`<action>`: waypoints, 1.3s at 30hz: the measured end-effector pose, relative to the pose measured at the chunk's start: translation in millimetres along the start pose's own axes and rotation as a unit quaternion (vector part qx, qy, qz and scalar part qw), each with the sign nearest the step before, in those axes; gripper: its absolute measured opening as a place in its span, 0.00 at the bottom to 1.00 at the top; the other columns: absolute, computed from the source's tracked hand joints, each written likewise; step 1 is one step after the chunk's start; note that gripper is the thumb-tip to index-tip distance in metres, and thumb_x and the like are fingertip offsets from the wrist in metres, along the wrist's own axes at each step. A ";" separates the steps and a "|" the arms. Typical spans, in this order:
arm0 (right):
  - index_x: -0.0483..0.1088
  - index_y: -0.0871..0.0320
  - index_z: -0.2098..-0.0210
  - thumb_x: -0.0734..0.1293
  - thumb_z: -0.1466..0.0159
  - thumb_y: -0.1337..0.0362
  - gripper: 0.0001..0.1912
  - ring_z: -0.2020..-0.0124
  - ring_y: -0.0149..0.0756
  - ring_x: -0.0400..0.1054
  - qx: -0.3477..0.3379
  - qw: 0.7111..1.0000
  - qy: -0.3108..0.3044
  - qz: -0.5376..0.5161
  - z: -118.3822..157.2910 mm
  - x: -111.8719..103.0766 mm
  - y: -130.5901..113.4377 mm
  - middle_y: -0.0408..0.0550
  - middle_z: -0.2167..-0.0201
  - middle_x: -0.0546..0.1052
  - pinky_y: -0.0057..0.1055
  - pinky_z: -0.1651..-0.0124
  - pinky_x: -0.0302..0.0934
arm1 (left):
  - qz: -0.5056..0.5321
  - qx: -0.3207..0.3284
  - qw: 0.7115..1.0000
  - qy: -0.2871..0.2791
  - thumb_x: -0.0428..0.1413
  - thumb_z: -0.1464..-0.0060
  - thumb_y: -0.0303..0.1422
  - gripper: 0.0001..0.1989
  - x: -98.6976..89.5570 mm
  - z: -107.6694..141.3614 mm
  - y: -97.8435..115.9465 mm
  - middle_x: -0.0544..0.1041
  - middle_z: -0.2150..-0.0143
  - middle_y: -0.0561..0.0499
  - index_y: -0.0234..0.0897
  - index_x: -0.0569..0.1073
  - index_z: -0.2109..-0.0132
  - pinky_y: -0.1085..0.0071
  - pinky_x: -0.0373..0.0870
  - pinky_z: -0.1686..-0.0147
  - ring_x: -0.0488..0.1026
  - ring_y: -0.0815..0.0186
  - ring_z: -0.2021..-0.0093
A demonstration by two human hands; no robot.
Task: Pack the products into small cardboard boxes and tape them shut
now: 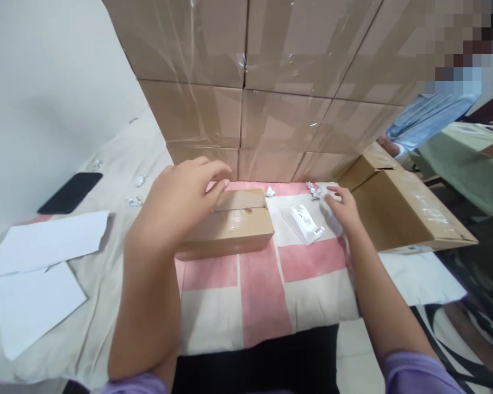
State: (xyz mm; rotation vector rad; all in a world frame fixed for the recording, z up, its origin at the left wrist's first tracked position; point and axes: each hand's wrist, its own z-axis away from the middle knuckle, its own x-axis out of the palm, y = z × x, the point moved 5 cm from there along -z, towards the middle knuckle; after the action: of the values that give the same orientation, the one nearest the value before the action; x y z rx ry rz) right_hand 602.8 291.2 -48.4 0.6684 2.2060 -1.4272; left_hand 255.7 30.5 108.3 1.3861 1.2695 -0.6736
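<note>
The small carton (240,224) is folded shut below the released left hand (175,200); scraps (313,190) are left beside the right hand (345,208), grip unclear.

- No text, brand, number or sign can be read anywhere in view.
- White packet (304,221): a small dark-edged mark near its lower right end, perhaps print, too small to make out.
- Open carton (406,205): a pale patch on its lower edge, illegible.
- Small closed carton (230,224): shiny tape, nothing legible.
- Stacked cartons (285,117): glare on clear wrap, no readable lettering.
- White sheets (49,241): no legible writing.
</note>
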 end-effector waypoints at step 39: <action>0.76 0.59 0.54 0.60 0.39 0.68 0.18 0.55 0.49 0.67 -0.126 0.988 -0.043 0.082 3.2 49.2 15.8 0.56 0.60 0.78 0.49 0.43 0.61 | 0.344 -0.102 0.933 0.028 0.54 0.40 0.34 0.10 221.2 -77.8 147.5 0.80 0.69 0.51 0.42 0.75 0.69 0.68 0.60 0.69 0.73 0.61 0.67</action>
State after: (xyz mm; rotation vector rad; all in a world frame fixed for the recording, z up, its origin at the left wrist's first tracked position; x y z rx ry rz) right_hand 573.6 301.9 -89.7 0.6694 2.1606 -1.0553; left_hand 433.0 196.6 -24.9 1.5482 0.7784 -0.0155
